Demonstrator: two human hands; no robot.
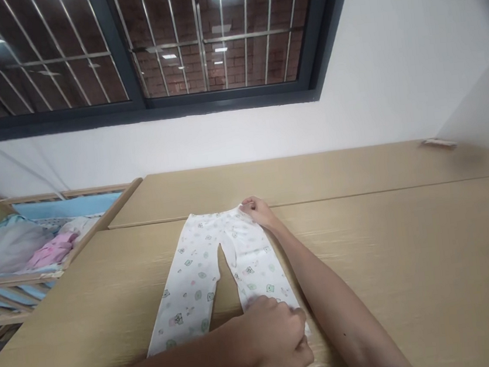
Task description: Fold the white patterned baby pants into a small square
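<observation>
White baby pants (197, 271) with small green and pink prints lie spread on the wooden tabletop, waistband away from me and both legs pointing towards me. My right hand (257, 210) pinches the right corner of the waistband between thumb and fingers. Across the lower part of the right leg comes my left hand (279, 332), its fingers curled closed at that leg's outer edge near the hem. The left hand and forearm hide part of both leg ends.
The wooden tabletop (390, 261) runs back to a raised board seam and a white wall (222, 139). To the left stands a wooden crib (94, 224) with blue lining, bedding and a pink cloth (53, 250). A small flat object (439, 142) rests at the back right, and a barred window (210, 40) is above.
</observation>
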